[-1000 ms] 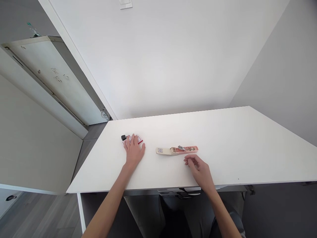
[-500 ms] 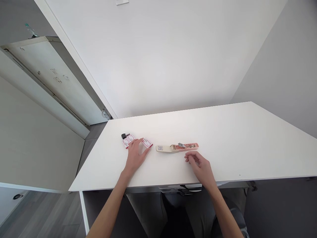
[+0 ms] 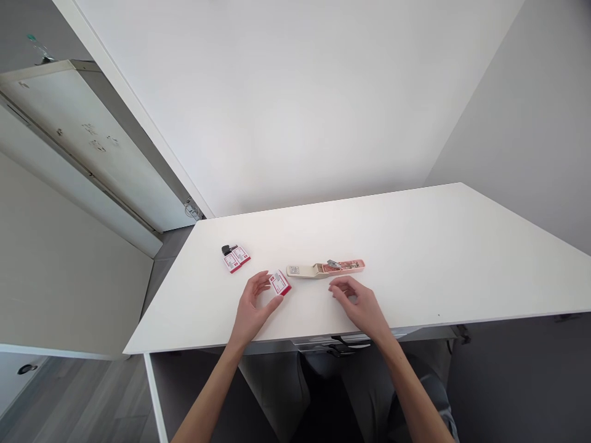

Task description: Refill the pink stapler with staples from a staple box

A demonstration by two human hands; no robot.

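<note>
My left hand (image 3: pixel 253 307) grips a small red-and-white box (image 3: pixel 279 283) between thumb and fingers, just above the white table (image 3: pixel 415 258). A second red-and-white box (image 3: pixel 236 258) lies further back left, with a small black object (image 3: pixel 226 250) at its far corner. A cream and pink stapler (image 3: pixel 325 268), opened out flat, lies in the middle. My right hand (image 3: pixel 357 303) hovers just in front of the stapler with fingers loosely curled, holding nothing I can see.
The table stands against a white wall, and its near edge has a metal bracket (image 3: pixel 341 346) underneath. A pale cabinet (image 3: pixel 87 147) stands to the left beside grey flooring. My legs are under the table.
My left hand took one small box from the pair at the back left and drew it right and toward me. My right hand drifted slightly left in front of the stapler.
</note>
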